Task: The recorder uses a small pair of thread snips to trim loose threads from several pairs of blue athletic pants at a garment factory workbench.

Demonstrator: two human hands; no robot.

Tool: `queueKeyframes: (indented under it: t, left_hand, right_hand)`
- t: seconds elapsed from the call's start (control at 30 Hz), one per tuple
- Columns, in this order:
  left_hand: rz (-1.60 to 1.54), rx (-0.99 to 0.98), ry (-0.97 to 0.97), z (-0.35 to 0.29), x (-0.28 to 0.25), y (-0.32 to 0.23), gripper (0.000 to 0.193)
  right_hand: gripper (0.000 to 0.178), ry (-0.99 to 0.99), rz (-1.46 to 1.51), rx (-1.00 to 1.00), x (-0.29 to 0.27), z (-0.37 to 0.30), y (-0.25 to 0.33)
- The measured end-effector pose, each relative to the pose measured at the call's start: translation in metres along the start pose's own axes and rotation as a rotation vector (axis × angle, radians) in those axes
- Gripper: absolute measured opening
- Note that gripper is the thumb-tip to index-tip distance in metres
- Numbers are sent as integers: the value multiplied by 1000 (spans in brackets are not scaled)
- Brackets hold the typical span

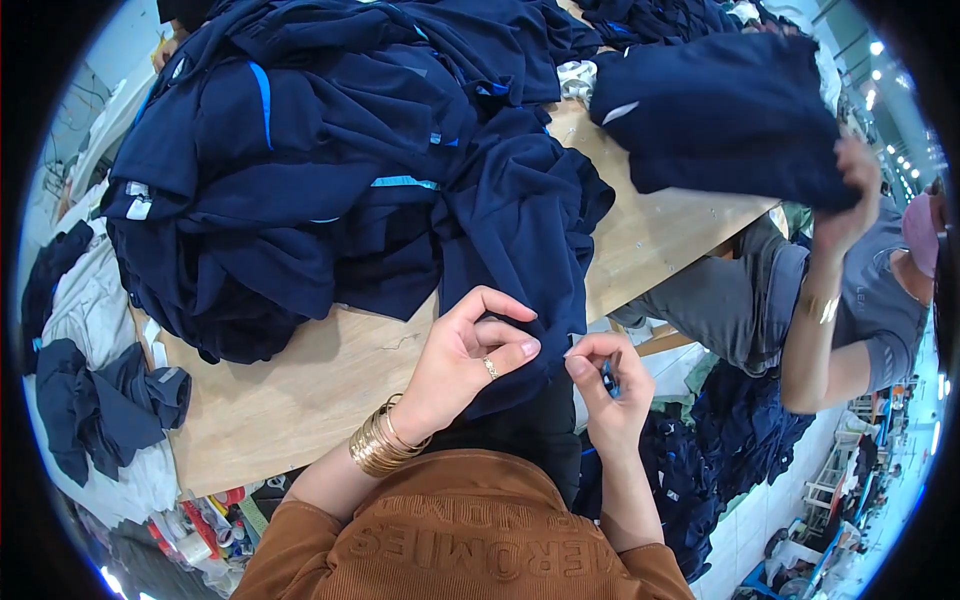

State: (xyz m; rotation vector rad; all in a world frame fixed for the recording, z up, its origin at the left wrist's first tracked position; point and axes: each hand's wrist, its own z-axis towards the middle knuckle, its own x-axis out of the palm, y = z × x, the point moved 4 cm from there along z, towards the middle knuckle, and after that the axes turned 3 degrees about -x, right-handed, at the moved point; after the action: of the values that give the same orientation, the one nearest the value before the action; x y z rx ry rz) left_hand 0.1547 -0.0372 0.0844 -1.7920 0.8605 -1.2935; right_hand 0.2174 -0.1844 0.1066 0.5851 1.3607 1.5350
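A navy garment [520, 220] hangs over the near edge of the wooden table toward my lap. My left hand [475, 345], with a ring and gold bangles, is in front of it, thumb pressed to curled fingers. Anything in that pinch is too small to make out. To its right, my right hand [612, 390] is closed, its thumb and forefinger tips together. A small blue-and-dark object [608, 378] shows within its curled fingers, mostly hidden. A short gap separates my two hands.
A large heap of navy garments [300, 180] with bright blue trim covers much of the wooden table [290, 410]. On the right, a co-worker's hand [850, 190] holds up a navy garment [720, 120], blurred. More dark clothes [740, 420] lie below the table on the right.
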Motion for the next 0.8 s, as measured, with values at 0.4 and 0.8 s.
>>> queueKeyframes:
  t: [0.4, 0.8]
  left_hand:
    - [42, 41, -21, 1, -2, 4, 25]
    - [37, 31, 0, 1, 1, 5, 27]
  right_hand:
    - [19, 27, -381, -295, 3, 2, 23]
    - [5, -142, 246, 144, -14, -5, 1]
